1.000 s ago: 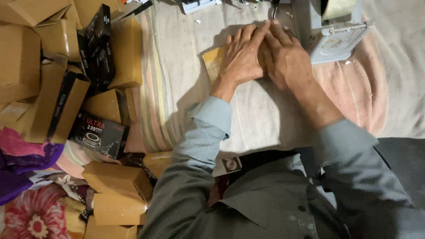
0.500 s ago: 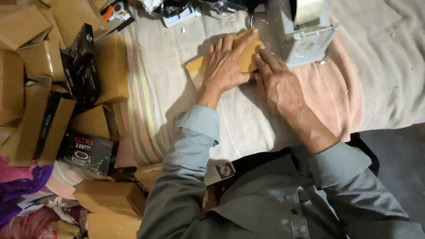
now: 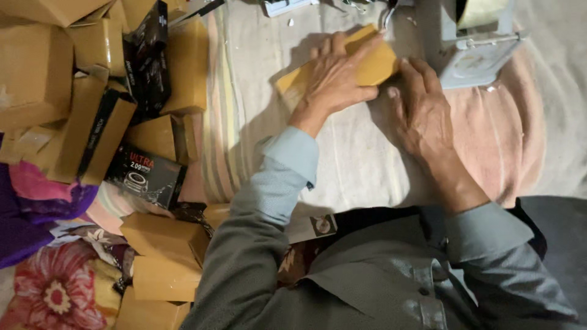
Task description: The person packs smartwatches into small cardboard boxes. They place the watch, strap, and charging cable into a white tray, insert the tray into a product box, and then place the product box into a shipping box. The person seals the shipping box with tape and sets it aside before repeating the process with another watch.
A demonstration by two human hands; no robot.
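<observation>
pressing down on a small tan cardboard box (image 3: 367, 64), the left hand (image 3: 333, 82) lies flat across its top with fingers spread, while the right hand (image 3: 422, 107) sits just beside the box's right end, thumb and fingertips touching that edge. neither hand is closed around the box; the left is spread open on it, the right is loosely curled against it, and the two hands are close but not touching.

a second ago both hands were laid together, fingers overlapping, with almost none of the box showing beneath them. half a second ago they had parted enough for the box to show between them. now it is plainer still, tilted on the pale striped cloth (image 3: 361, 165), with its far left corner poking out past the left wrist. judging by this, the hands have gone from covering it to smoothing or pushing a face of it flat, so the box looks nearly closed or sealed rather than just begun.

beyond the right hand, close to its fingertips, stands a grey tape dispenser (image 3: 480, 43) with a roll on it. well out to the left of the left arm is a heap of similar tan boxes (image 3: 162, 241) mixed with black printed cartons (image 3: 147, 174).
</observation>
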